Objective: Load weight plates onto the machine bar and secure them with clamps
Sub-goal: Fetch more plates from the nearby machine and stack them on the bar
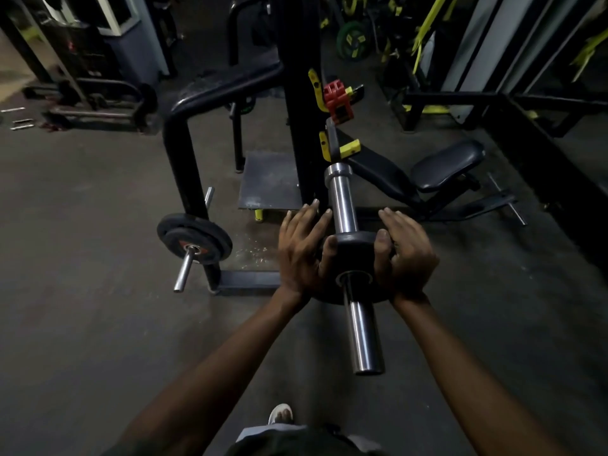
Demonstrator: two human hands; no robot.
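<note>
A small black weight plate sits about halfway along the chrome machine bar, which points toward me. My left hand presses against the plate's left side, thumb on its face and fingers stretched past its rim. My right hand grips the plate's right edge, thumb in front and fingers curled behind. A red clamp hangs on the black upright beyond the bar's collar.
A storage peg on the left carries black plates on a black frame. A padded bench lies to the right of the upright. More machines and a green plate stand at the back. My shoe shows below.
</note>
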